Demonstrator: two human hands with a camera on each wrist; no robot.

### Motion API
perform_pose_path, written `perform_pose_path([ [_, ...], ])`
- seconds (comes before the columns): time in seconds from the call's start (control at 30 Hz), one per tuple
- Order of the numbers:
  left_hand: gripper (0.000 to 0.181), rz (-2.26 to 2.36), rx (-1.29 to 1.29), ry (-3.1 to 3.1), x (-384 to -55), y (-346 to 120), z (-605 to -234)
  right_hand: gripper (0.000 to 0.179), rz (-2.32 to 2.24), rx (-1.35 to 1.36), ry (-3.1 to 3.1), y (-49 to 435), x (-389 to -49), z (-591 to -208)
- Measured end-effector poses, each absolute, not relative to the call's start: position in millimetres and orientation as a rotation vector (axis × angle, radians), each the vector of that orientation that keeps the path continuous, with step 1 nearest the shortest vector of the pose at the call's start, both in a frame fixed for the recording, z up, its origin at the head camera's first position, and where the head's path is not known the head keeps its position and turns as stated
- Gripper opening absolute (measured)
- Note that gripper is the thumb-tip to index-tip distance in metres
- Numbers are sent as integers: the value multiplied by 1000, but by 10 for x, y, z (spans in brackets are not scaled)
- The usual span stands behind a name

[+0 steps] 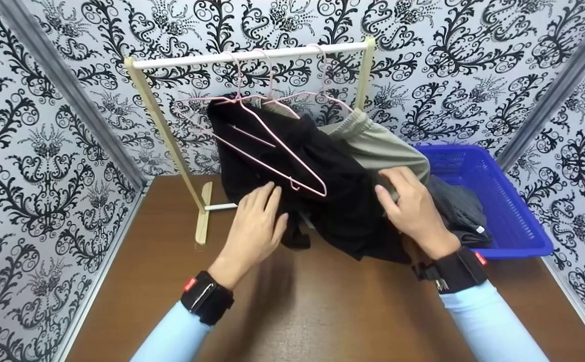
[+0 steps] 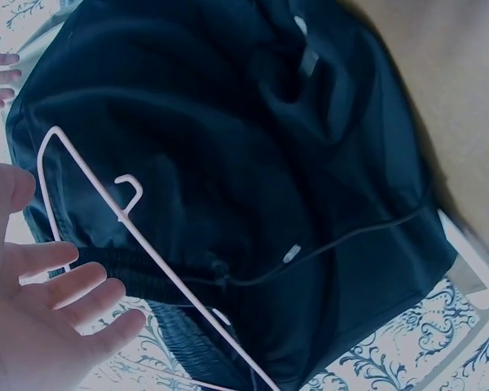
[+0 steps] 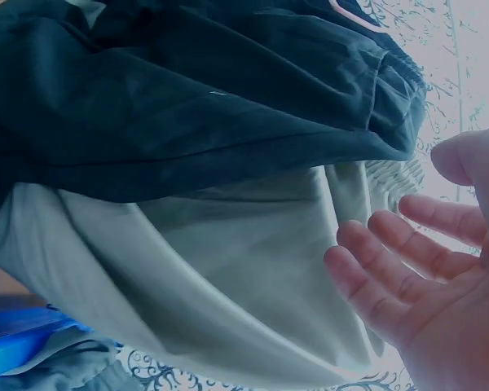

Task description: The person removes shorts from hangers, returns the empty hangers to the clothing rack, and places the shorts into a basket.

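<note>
Black drawstring pants [image 1: 317, 166] with an elastic waistband hang tilted on a pink hanger [image 1: 292, 178], which slants across their front with its small hook showing. My left hand [image 1: 257, 216] is in front of the pants, below the hanger's lower bar, fingers loosely bent and holding nothing. In the left wrist view, the drawstring [image 2: 342, 238] with its pale tips crosses the dark cloth. My right hand [image 1: 413, 206] is at the right side of the pants, fingers apart and the palm free. Behind the black cloth hang grey-green pants [image 1: 383, 146] with a gathered waist.
A rack with a white top rail [image 1: 187, 60] and wooden posts stands at the back of the brown table [image 1: 312, 311]. At the right is a blue basket [image 1: 518, 211] with dark grey clothing [image 1: 458, 206] in it. Patterned walls enclose the table.
</note>
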State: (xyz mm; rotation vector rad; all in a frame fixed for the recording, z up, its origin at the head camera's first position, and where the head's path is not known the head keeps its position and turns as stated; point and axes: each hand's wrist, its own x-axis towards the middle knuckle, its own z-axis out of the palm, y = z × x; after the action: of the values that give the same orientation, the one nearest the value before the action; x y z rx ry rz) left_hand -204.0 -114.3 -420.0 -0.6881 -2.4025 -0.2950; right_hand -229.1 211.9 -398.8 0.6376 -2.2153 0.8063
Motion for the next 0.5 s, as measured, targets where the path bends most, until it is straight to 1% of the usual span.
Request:
perform_pose_path([
  [0.27,49,-268,-712,-2369,-2139,-1086,-4050,32,757,679,-2249,2050,-2366,-3849],
  [0.5,48,-259,-713,-2328,-2224,-1055,-3985,32,767,714,-2278,1980,-2427,-3730],
])
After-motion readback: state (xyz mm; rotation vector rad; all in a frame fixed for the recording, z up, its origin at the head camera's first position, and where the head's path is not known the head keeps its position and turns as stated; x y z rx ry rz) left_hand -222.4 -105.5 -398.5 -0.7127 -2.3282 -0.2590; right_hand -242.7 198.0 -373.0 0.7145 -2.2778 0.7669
